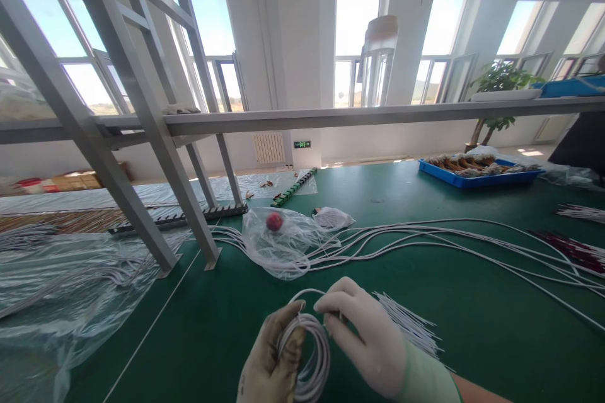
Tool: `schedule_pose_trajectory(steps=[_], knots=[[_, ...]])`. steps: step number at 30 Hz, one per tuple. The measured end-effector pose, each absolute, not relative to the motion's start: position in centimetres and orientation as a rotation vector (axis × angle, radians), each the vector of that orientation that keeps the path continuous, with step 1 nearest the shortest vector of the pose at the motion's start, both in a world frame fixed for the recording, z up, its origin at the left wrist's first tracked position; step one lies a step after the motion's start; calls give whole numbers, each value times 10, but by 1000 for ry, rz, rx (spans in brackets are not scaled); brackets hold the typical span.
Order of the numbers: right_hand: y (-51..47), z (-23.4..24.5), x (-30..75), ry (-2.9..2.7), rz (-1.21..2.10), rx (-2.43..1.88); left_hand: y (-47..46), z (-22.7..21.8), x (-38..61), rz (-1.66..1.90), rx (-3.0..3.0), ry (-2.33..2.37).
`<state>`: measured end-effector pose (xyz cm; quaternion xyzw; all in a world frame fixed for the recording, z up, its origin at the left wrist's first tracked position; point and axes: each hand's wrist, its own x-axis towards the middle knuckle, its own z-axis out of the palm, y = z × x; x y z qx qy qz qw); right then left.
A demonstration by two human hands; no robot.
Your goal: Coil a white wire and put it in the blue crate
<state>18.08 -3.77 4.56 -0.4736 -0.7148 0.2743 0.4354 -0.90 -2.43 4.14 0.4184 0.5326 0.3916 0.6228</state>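
Observation:
My left hand (pixel 274 352), in a soiled glove, is wrapped around a coil of light grey cable (pixel 321 359) near the table's front edge. A thin white strip shows at the top of the coil by the thumb. My right hand (pixel 363 334), in a white glove, is closed in a pinch just right of the coil. A loose cable arc (pixel 306 291) rises from the coil and passes behind its fingertips. What the pinch holds is hidden. Beside the right hand lies a bundle of thin pale strips (pixel 409 324), partly covered by it.
Long grey cables (pixel 401 233) run across the green table (pixel 227 327). A clear plastic bag with a red round fruit (pixel 274 221) lies on them. Metal shelf posts (pixel 155 132) stand at left, near plastic sheeting (pixel 94 289). A blue tray (pixel 477 179) sits at back right.

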Motion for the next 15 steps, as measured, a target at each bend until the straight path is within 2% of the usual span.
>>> schedule_pose_trajectory(steps=[5,10,13,15], knots=[[-39,46,164,-1754,799,-1285,-21,33,-11,869,1014,1220],[-35,44,161,-1734,860,-1213,-28,37,-13,923,1040,1196],[-33,38,162,-1751,808,-1155,-30,42,-13,985,1089,1182],[-33,35,163,-1867,629,-1137,-28,44,-14,951,1086,1154]])
